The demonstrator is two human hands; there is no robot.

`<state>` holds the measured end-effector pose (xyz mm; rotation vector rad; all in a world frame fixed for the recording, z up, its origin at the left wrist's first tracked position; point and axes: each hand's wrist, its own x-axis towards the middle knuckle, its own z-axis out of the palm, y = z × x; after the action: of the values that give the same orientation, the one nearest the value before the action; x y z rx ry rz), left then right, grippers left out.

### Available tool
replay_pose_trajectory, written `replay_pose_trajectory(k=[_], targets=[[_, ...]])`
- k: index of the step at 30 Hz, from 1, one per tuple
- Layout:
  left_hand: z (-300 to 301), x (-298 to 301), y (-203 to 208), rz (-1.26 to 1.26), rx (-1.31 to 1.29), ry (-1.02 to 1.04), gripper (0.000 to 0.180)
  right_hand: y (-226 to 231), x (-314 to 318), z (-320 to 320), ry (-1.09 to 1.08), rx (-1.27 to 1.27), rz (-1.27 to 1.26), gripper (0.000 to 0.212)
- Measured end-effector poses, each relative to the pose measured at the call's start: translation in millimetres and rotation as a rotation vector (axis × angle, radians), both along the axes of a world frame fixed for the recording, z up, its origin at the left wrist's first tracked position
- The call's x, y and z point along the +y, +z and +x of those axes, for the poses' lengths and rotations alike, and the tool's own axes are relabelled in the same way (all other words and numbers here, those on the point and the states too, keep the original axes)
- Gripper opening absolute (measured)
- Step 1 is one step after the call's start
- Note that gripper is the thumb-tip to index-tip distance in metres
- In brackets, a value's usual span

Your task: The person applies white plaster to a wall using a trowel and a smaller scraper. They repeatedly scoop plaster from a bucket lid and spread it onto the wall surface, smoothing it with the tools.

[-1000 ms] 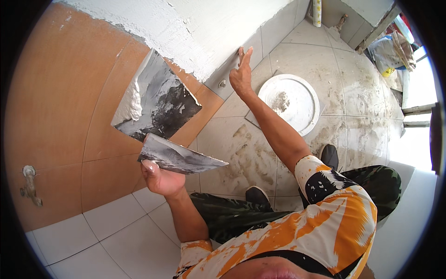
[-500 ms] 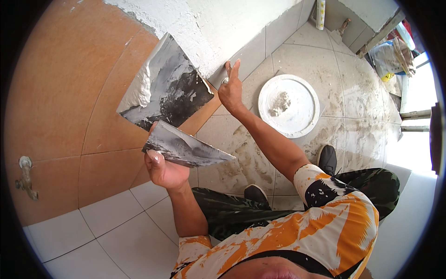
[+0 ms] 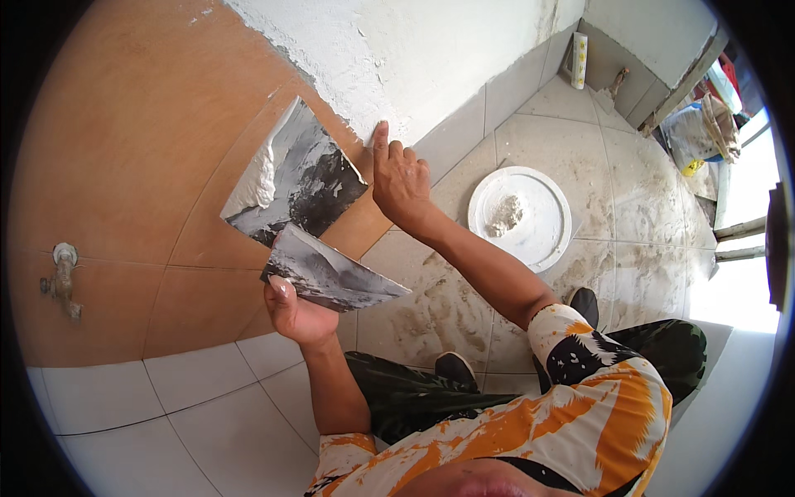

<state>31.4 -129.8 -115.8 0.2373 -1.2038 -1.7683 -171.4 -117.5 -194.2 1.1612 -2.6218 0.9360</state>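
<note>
Left hand (image 3: 305, 316): thumb clamped over the small blade (image 3: 335, 272); grip on the large blade (image 3: 308, 176) is hidden.
Large blade: beyond the left hand, left of the right hand (image 3: 402, 184); putty (image 3: 258, 184) along its left edge.
Small blade: long axis points right, slightly toward the body.
Right hand: index extended, others curled, no tool visible; nearer the white plaster (image 3: 344, 70), contact uncertain.
Round lid (image 3: 545, 225): on the tiled floor (image 3: 464, 308), right of the right hand.
</note>
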Motion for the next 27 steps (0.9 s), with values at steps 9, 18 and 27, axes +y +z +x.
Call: replay_pose_trajectory(k=[9,18,27], targets=[[-30.1,30.2,-10.6,0.06,-0.152,-0.305,0.054,59.2,121.2,11.3,0.875,-1.766,-1.169,0.051],[-37.7,38.6,-27.7,0.113,-0.186,-0.247,0.036,57.1,118.4,-19.9,0.293,-1.599,-1.167,0.028],[-8.0,-28.0,-5.4,0.473,0.24,0.108,0.037,-42.6,60.6,-97.9,-0.191,-1.566,-0.897,0.016]])
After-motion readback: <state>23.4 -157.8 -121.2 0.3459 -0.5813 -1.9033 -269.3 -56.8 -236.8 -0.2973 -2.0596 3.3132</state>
